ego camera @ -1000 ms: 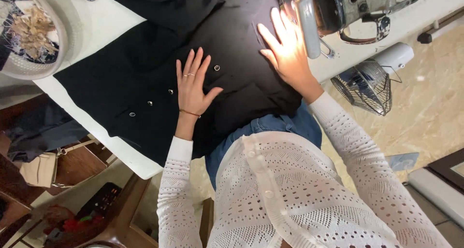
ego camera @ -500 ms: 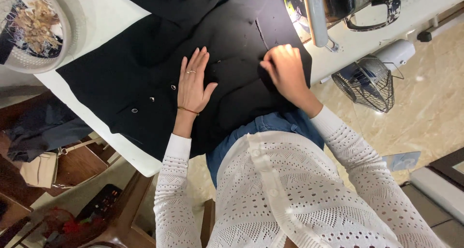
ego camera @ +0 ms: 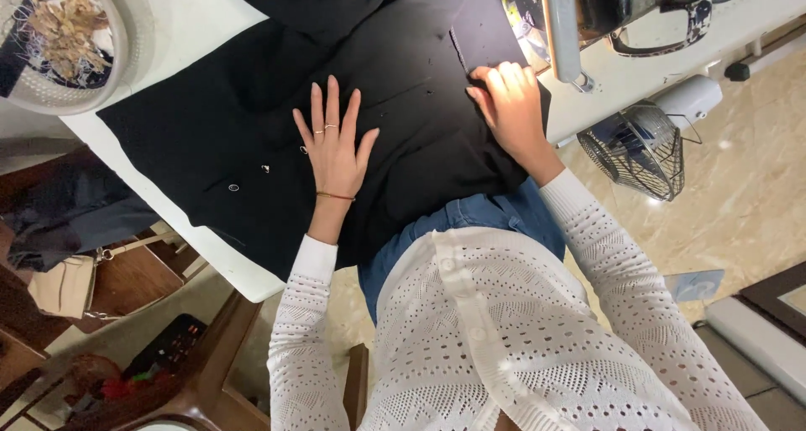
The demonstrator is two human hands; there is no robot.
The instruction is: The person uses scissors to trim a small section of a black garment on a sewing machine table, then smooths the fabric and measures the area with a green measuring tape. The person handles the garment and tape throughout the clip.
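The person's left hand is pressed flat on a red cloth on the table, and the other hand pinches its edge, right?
Not quite. The cloth is black, not red, as the head view shows. The left hand does lie flat on it, fingers spread, and the right hand is curled at its edge.

White openwork knit cardigan with buttons, blue jeans, thin rings and a bracelet on the left hand (ego camera: 334, 150).
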